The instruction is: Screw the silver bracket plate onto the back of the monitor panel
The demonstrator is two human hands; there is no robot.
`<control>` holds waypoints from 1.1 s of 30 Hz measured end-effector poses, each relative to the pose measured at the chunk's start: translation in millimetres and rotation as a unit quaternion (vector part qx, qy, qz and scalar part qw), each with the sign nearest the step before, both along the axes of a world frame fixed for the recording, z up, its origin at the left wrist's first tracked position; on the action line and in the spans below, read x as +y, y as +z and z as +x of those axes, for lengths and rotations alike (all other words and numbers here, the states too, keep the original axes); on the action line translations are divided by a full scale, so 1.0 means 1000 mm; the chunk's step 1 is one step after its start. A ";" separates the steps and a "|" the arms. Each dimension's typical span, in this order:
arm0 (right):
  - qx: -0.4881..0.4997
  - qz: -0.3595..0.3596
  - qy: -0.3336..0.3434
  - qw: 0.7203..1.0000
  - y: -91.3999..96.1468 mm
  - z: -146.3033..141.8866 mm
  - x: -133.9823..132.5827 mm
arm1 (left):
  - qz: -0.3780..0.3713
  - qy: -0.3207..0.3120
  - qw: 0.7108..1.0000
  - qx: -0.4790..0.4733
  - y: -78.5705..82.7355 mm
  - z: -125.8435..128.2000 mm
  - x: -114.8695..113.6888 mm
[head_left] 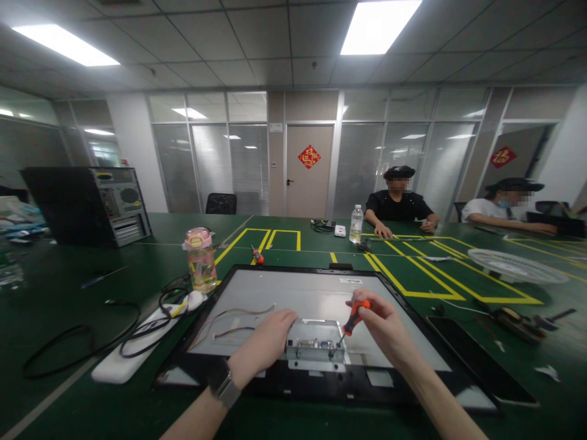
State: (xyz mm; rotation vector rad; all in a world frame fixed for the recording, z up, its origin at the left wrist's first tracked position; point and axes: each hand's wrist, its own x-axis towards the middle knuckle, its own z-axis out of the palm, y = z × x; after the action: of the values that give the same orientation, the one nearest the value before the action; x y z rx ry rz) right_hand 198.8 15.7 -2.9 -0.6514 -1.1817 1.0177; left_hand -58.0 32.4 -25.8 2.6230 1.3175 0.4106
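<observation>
A flat display panel [316,293] with a black frame lies back side up in front of me. On its near half sits a metal bracket [316,360] with a row of connector ports along its upright face. My left hand [268,336] grips the bracket's left end, its fingertips partly hidden behind the metal. In my right hand [378,315] is an orange and black screwdriver [354,318], tilted, with its tip at the right end of the port row. Thin cables [232,330] trail over the panel left of my left hand.
Left of the panel are a white power strip [132,342] with black cords and a pink-lidded bottle [200,260]. A computer case [92,205] stands farther back. To the right lies a dark flat panel [481,360]. Two people sit across the green table [284,256].
</observation>
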 end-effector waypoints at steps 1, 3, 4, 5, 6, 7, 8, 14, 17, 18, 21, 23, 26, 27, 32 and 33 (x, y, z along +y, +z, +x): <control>0.007 0.003 0.002 1.000 0.000 0.001 0.001 | -0.003 0.002 1.000 0.004 0.000 0.000 0.000; 0.012 -0.009 0.011 1.000 0.001 0.001 0.000 | -0.005 0.006 1.000 0.009 -0.001 0.001 0.001; 0.012 -0.021 0.020 1.000 0.001 0.001 -0.001 | -0.005 0.007 1.000 0.009 -0.001 0.001 0.001; 0.013 -0.032 0.031 0.999 0.002 0.000 -0.002 | -0.003 0.008 1.000 0.006 -0.002 0.001 0.002; 0.015 -0.037 0.042 0.998 0.003 0.000 -0.003 | -0.001 0.008 1.000 0.002 -0.003 0.001 0.003; 0.020 -0.037 0.052 0.998 0.004 -0.001 -0.003 | 0.000 0.009 1.000 -0.001 -0.004 0.001 0.003; 0.023 -0.032 0.058 0.998 0.004 -0.002 -0.004 | 0.001 0.009 1.000 -0.004 -0.004 0.000 0.003; 0.009 -0.013 0.022 1.000 0.000 -0.002 -0.001 | -0.006 0.004 1.000 -0.005 -0.003 0.000 0.001; -0.004 -0.037 0.041 0.998 0.000 0.000 -0.002 | -0.004 0.004 1.000 -0.002 -0.004 -0.001 0.001; -0.008 -0.036 0.046 0.998 0.002 0.000 -0.003 | -0.002 0.004 1.000 -0.001 -0.005 -0.001 0.002; -0.019 -0.022 0.044 0.999 0.005 -0.002 -0.005 | 0.004 0.005 1.000 0.002 -0.006 -0.001 0.003; -0.029 -0.019 0.033 0.999 0.005 -0.002 -0.005 | -0.001 0.008 1.000 0.006 -0.005 -0.001 0.002; -0.048 -0.015 -0.007 0.999 0.001 -0.001 -0.002 | -0.006 0.011 1.000 0.011 -0.001 0.000 0.001; -0.055 -0.011 -0.028 0.998 -0.001 0.000 -0.001 | -0.007 0.011 1.000 0.012 0.000 0.000 0.001; -0.070 0.020 -0.067 0.995 -0.006 0.002 0.002 | 0.000 0.006 1.000 0.013 -0.002 -0.001 0.002; -0.065 0.020 -0.049 0.996 -0.006 0.002 0.002 | 0.003 0.004 1.000 0.012 -0.003 -0.001 0.002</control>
State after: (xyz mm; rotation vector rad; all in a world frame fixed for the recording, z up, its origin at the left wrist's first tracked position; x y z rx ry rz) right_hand 200.6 17.6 -8.7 -0.7461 -1.2676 0.8772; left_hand -58.7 34.2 -29.1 2.6362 1.3359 0.3872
